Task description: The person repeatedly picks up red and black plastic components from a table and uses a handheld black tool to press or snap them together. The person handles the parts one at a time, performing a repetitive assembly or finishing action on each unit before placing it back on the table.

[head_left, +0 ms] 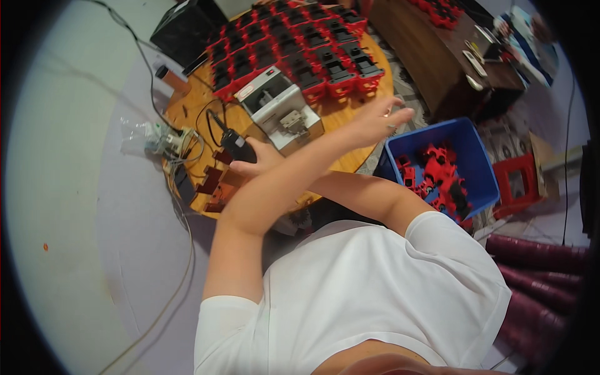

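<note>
Currently our right hand (265,157) grips a stubby, black, corded tool (237,145), while our left hand (377,121) hangs loosely uncurled.

The tool (236,146) is black, the bin (473,164) blue.

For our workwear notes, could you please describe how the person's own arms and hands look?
The white sleeves are short, leaving the forearms bare. The left hand is ungloved, with what looks like a ring on one finger; the right hand is ungloved too.
</note>
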`<action>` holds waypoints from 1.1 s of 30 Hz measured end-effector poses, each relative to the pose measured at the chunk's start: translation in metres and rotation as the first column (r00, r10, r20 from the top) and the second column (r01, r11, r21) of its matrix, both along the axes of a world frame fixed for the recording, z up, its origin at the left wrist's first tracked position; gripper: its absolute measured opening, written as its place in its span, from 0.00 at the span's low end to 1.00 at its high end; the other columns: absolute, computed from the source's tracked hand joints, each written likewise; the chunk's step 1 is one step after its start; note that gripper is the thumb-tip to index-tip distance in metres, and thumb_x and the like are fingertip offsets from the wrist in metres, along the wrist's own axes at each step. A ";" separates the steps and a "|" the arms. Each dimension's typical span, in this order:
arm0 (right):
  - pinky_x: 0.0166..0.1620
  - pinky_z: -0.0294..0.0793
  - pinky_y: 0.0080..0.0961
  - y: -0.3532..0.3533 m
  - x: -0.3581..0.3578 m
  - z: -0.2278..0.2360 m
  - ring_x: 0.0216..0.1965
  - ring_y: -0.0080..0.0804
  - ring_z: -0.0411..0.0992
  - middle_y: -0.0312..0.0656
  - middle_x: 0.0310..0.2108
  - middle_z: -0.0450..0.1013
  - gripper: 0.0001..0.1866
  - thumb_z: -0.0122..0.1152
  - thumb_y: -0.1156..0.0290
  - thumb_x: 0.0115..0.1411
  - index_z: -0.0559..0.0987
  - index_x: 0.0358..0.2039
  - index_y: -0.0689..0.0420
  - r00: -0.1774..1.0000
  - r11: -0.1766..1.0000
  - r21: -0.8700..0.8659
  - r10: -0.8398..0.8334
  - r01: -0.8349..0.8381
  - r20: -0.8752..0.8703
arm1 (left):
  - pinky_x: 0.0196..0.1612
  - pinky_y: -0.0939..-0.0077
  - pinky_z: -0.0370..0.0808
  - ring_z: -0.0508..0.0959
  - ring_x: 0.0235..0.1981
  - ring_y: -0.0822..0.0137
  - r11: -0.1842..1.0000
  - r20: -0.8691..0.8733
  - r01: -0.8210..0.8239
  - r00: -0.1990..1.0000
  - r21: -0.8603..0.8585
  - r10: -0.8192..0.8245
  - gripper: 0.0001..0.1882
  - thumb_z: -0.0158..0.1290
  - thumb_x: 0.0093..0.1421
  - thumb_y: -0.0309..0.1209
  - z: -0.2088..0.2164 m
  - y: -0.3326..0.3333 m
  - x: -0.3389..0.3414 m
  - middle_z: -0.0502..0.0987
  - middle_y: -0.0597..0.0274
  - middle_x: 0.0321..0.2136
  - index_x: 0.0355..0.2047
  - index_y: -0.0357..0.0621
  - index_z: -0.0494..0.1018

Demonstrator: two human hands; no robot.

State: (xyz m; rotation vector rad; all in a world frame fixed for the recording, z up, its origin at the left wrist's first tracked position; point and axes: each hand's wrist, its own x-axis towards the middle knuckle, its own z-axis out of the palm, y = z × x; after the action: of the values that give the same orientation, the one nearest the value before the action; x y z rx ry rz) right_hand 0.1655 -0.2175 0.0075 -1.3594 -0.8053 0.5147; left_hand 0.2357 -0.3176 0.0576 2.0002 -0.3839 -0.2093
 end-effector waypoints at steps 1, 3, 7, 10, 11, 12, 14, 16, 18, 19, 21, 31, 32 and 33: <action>0.44 0.72 0.29 -0.007 -0.001 0.004 0.41 0.28 0.72 0.43 0.39 0.76 0.31 0.69 0.54 0.57 0.72 0.51 0.63 1.000 0.998 -0.068 0.015 -0.014 0.017 | 0.52 0.70 0.73 0.77 0.50 0.63 0.995 0.062 -0.042 0.997 -0.090 0.048 0.25 0.53 0.65 0.43 0.006 0.027 -0.001 0.77 0.51 0.48 0.54 0.36 0.72; 0.42 0.74 0.28 0.006 0.007 -0.013 0.39 0.25 0.73 0.41 0.36 0.75 0.27 0.70 0.56 0.57 0.73 0.49 0.61 0.994 0.997 0.003 0.073 -0.073 0.087 | 0.50 0.72 0.74 0.79 0.45 0.64 0.985 0.159 -0.150 0.974 -0.087 0.163 0.18 0.55 0.63 0.35 0.039 0.091 -0.007 0.80 0.52 0.43 0.49 0.36 0.76; 0.25 0.73 0.21 -0.007 -0.001 0.014 0.25 0.22 0.73 0.40 0.33 0.74 0.28 0.71 0.56 0.56 0.72 0.49 0.61 0.983 0.997 -0.017 0.072 -0.076 -0.171 | 0.44 0.76 0.77 0.81 0.38 0.70 0.883 0.414 -0.466 0.794 -0.054 0.445 0.11 0.52 0.62 0.25 0.090 0.238 -0.017 0.82 0.59 0.39 0.44 0.38 0.79; 0.25 0.73 0.20 0.001 0.013 0.035 0.25 0.22 0.73 0.39 0.33 0.74 0.31 0.71 0.56 0.56 0.72 0.52 0.61 0.992 0.997 0.013 0.072 -0.071 -0.103 | 0.37 0.76 0.76 0.79 0.30 0.72 0.708 0.614 -0.640 0.439 -0.299 0.656 0.10 0.44 0.57 0.18 0.092 0.349 -0.030 0.79 0.64 0.26 0.30 0.36 0.77; 0.27 0.74 0.21 -0.001 0.021 0.067 0.24 0.21 0.73 0.38 0.32 0.75 0.31 0.71 0.59 0.56 0.71 0.54 0.62 0.989 0.993 0.081 0.091 -0.082 -0.116 | 0.34 0.74 0.75 0.78 0.28 0.72 0.604 0.603 -0.758 0.368 -0.248 0.708 0.10 0.43 0.54 0.17 0.089 0.384 -0.043 0.76 0.64 0.22 0.26 0.36 0.75; 0.27 0.74 0.21 0.014 0.037 0.073 0.23 0.20 0.72 0.36 0.30 0.75 0.27 0.71 0.64 0.56 0.72 0.52 0.62 0.989 0.939 0.339 -0.090 0.047 0.113 | 0.30 0.72 0.73 0.77 0.25 0.71 0.485 0.597 -0.854 0.293 -0.188 0.747 0.10 0.41 0.52 0.16 0.083 0.408 -0.054 0.74 0.65 0.19 0.22 0.36 0.73; 0.27 0.75 0.24 0.003 0.069 0.134 0.25 0.24 0.74 0.41 0.27 0.74 0.17 0.65 0.73 0.56 0.72 0.44 0.63 0.960 0.912 0.398 -0.193 0.099 0.204 | 0.26 0.68 0.70 0.76 0.21 0.66 0.375 0.727 -0.922 0.194 -0.093 0.658 0.09 0.43 0.50 0.17 0.051 0.431 -0.070 0.73 0.59 0.16 0.20 0.38 0.73; 0.26 0.76 0.27 0.001 0.098 0.170 0.22 0.32 0.72 0.47 0.28 0.73 0.22 0.60 0.61 0.61 0.69 0.46 0.66 0.993 0.695 0.719 -0.096 0.015 0.072 | 0.28 0.67 0.72 0.77 0.23 0.58 0.412 0.786 -0.910 0.282 0.038 0.550 0.09 0.45 0.51 0.17 -0.002 0.450 -0.069 0.75 0.55 0.19 0.21 0.40 0.74; 0.30 0.75 0.31 -0.015 0.122 0.188 0.28 0.33 0.72 0.45 0.32 0.70 0.34 0.58 0.39 0.60 0.68 0.50 0.59 0.964 0.730 0.681 -0.218 0.057 0.153 | 0.35 0.65 0.75 0.79 0.31 0.52 0.581 0.738 -0.796 0.494 0.171 0.460 0.07 0.48 0.52 0.19 -0.038 0.452 -0.047 0.78 0.51 0.27 0.26 0.41 0.76; 0.30 0.75 0.32 -0.022 0.130 0.188 0.29 0.33 0.71 0.44 0.33 0.70 0.35 0.57 0.38 0.60 0.69 0.51 0.58 0.959 0.731 0.679 -0.236 0.069 0.156 | 0.40 0.62 0.74 0.78 0.37 0.52 0.622 0.781 -0.741 0.536 0.253 0.321 0.07 0.51 0.54 0.23 -0.044 0.442 -0.023 0.78 0.52 0.34 0.32 0.42 0.77; 0.32 0.73 0.32 -0.033 0.143 0.188 0.32 0.32 0.69 0.42 0.35 0.68 0.37 0.54 0.34 0.60 0.69 0.53 0.55 0.955 0.730 0.678 -0.252 0.083 0.154 | 0.50 0.57 0.72 0.75 0.48 0.51 0.636 0.808 -0.667 0.578 0.388 0.114 0.15 0.56 0.56 0.32 -0.052 0.425 0.023 0.76 0.52 0.45 0.44 0.42 0.75; 0.29 0.77 0.31 -0.053 0.142 0.163 0.28 0.32 0.71 0.44 0.33 0.69 0.39 0.56 0.33 0.59 0.67 0.54 0.56 0.966 0.708 0.702 -0.227 0.078 0.122 | 0.41 0.61 0.69 0.76 0.42 0.58 0.347 0.750 -0.682 0.651 0.644 -0.112 0.29 0.59 0.57 0.48 -0.097 0.391 0.124 0.71 0.57 0.50 0.54 0.48 0.68; 0.29 0.77 0.32 -0.054 0.141 0.162 0.28 0.32 0.71 0.44 0.33 0.69 0.39 0.56 0.34 0.59 0.68 0.54 0.56 0.968 0.702 0.706 -0.232 0.098 0.096 | 0.40 0.61 0.69 0.77 0.40 0.59 0.324 0.740 -0.677 0.659 0.661 -0.132 0.28 0.59 0.57 0.48 -0.099 0.394 0.126 0.71 0.58 0.48 0.53 0.48 0.68; 0.29 0.76 0.32 -0.054 0.140 0.163 0.28 0.32 0.71 0.44 0.33 0.69 0.38 0.57 0.34 0.59 0.68 0.53 0.56 0.969 0.703 0.703 -0.233 0.109 0.083 | 0.39 0.62 0.69 0.77 0.38 0.60 0.303 0.727 -0.668 0.668 0.679 -0.159 0.27 0.59 0.57 0.48 -0.096 0.393 0.126 0.72 0.60 0.46 0.52 0.48 0.69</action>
State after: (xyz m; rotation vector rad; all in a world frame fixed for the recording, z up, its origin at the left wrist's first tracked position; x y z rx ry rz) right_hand 0.3054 -0.2715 0.1702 -0.7518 -0.8765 -0.0776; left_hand 0.3620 0.0755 -0.0388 3.2923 -0.3769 0.8481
